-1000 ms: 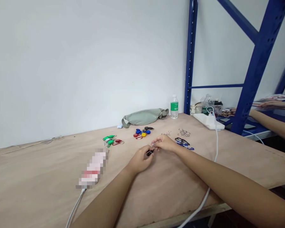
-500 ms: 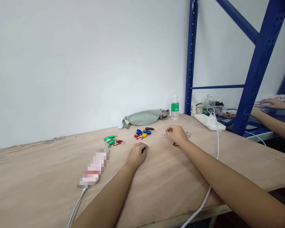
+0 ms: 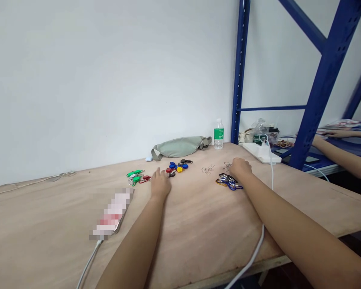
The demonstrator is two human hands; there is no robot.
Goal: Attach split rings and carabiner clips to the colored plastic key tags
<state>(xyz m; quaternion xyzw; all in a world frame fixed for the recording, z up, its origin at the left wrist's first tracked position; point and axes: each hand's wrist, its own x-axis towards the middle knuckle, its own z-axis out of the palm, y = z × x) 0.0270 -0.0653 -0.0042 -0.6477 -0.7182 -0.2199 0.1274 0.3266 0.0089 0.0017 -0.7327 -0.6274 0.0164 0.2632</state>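
Note:
My left hand point(image 3: 160, 186) is low over the table with its fingers apart. It is between a red badge reel point(image 3: 146, 178) and a black badge reel point(image 3: 171, 174), which lies close by its thumb side. Green badge reels point(image 3: 135, 176) lie further left. Blue badge reels point(image 3: 172, 165) and a yellow one point(image 3: 179, 169) are grouped beyond the hand. My right hand point(image 3: 241, 169) is closed, fingers bent down at a small pile of metal rings point(image 3: 227, 165); its fingertips are hidden. Just in front of it is a heap of carabiners point(image 3: 228, 182).
More small rings point(image 3: 207, 169) lie mid-table. A grey-green waist bag point(image 3: 180, 147) and a water bottle point(image 3: 218, 134) stand along the wall. A pixelated flat object point(image 3: 112, 214) with a cable is at left. A white power strip point(image 3: 261, 153) sits by the blue rack point(image 3: 314, 80); another person's arm point(image 3: 339, 155) shows beyond.
My left hand has moved left and forward; the dark object once in it no longer shows there, and its fingers have spread. My right hand has shifted right, from the mid-table rings to the other pile.

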